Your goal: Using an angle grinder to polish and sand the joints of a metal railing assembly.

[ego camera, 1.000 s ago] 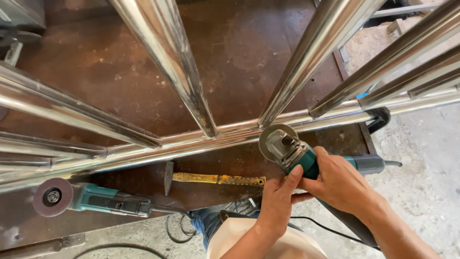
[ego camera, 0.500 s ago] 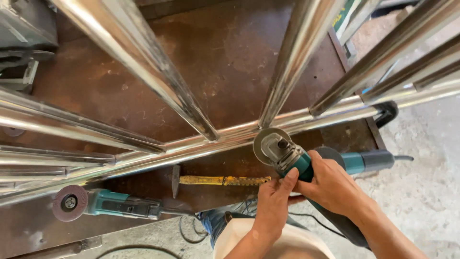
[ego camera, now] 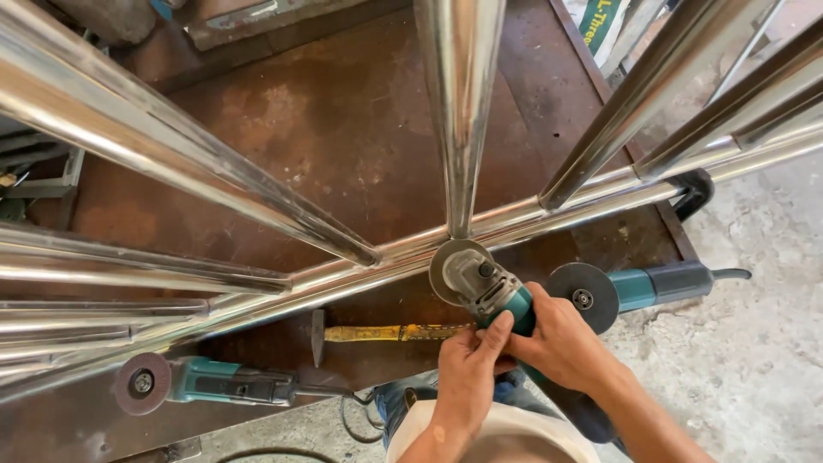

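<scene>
Angle grinder (ego camera: 480, 287), clenched in left hand (ego camera: 467, 377) and right hand (ego camera: 557, 343), has its disc at the steel tube joint (ego camera: 459, 236) above the desk's near edge. It could catch and kick, I judge. Since earlier, a second grinder (ego camera: 634, 287) shows beside it.

steel tubes (ego camera: 463, 111): glossy, mirror-smooth | table (ego camera: 343, 129): rusty, matt metal

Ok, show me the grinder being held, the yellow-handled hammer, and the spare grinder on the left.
held grinder (ego camera: 480, 283), head view, gear head
yellow-handled hammer (ego camera: 377, 333), head view, handle
spare grinder (ego camera: 223, 381), head view, teal body
</scene>
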